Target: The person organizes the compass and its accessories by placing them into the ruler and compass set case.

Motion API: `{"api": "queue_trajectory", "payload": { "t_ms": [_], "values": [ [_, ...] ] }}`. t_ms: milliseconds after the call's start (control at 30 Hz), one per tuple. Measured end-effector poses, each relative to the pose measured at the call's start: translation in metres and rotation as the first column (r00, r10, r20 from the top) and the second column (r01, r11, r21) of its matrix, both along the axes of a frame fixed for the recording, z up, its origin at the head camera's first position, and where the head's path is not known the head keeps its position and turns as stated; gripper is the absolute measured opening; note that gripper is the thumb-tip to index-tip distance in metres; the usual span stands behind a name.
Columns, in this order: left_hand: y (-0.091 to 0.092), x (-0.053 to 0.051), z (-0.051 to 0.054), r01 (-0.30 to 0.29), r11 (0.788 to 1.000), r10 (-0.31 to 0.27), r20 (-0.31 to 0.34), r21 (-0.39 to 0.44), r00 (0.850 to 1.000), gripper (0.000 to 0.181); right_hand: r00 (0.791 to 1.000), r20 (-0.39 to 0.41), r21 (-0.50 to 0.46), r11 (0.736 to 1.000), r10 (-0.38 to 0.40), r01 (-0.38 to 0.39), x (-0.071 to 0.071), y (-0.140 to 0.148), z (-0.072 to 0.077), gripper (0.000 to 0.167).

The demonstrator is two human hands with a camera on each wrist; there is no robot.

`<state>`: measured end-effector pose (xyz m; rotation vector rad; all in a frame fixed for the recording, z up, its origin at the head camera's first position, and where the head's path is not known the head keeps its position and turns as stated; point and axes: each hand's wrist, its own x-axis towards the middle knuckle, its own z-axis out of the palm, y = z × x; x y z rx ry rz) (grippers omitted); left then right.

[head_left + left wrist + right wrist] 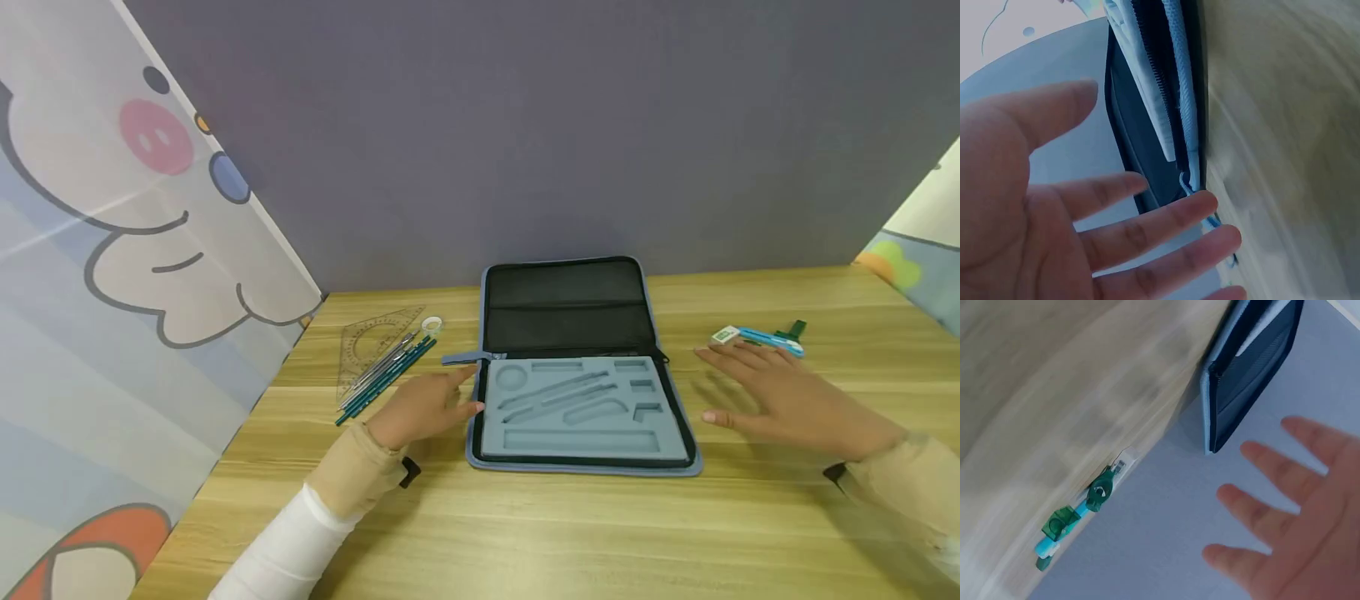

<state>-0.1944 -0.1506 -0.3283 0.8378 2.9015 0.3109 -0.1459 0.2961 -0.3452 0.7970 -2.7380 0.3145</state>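
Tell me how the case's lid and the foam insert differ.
The lid has a black lining, while the foam insert is pale grey-blue. The lid tilts up at the far side; the insert lies flat on the near side. The insert has shaped recesses cut into it, whereas the lid's inside has a band across it instead. Both are roughly rectangular and belong to the same open case.

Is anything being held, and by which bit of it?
No, nothing is held: the left grip is beside the unzipped, rectangular, blue-edged case, and the right grip is near the white-and-green rectangular eraser.
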Motion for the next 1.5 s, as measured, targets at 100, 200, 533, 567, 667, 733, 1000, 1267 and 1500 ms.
{"api": "queue_trajectory", "payload": {
  "t_ms": [100,200,533,567,667,733,1000,1267,1500],
  "values": [
    [0.002,-0.002,-0.002,-0.041,0.998,0.04,0.031,0.037,0.999,0.054,1.0,0.007,-0.056,0.998,-0.022,0.022,-0.004,0.002,0.006,0.071],
    [0.004,-0.004,-0.005,-0.067,0.995,0.064,0.05,0.069,0.997,0.045,0.998,0.02,-0.088,0.994,-0.059,0.061,-0.008,0.004,0.011,0.067],
    [0.01,-0.012,-0.008,-0.055,0.997,0.053,0.043,0.047,0.998,0.026,0.992,0.075,-0.093,0.99,-0.101,0.108,-0.009,0.009,0.014,0.061],
    [0.011,-0.013,-0.009,-0.052,0.997,0.05,0.038,0.048,0.998,0.025,0.992,0.076,-0.092,0.99,-0.099,0.106,-0.011,0.009,0.013,0.06],
    [0.012,-0.016,-0.01,-0.047,0.998,0.046,0.026,0.046,0.999,0.023,0.992,0.09,-0.086,0.992,-0.089,0.097,-0.017,0.012,0.011,0.059],
    [0.013,-0.017,-0.011,-0.048,0.998,0.047,0.025,0.043,0.999,0.021,0.99,0.112,-0.079,0.993,-0.083,0.092,-0.02,0.014,0.009,0.059],
    [0.013,-0.019,-0.015,-0.065,0.998,0.064,0.051,0.021,0.997,0.02,0.993,0.098,-0.067,0.995,-0.069,0.075,-0.033,0.021,0.003,0.047],
    [0.015,-0.018,-0.015,-0.075,0.997,0.074,0.072,0.011,0.995,0.02,0.989,0.134,-0.051,0.996,-0.064,0.071,-0.046,0.03,0.005,0.042],
    [0.015,-0.02,-0.015,-0.066,0.998,0.064,0.087,0.02,0.994,0.019,0.985,0.157,-0.04,0.996,-0.071,0.078,-0.058,0.036,0.003,0.039]
  ]
}}
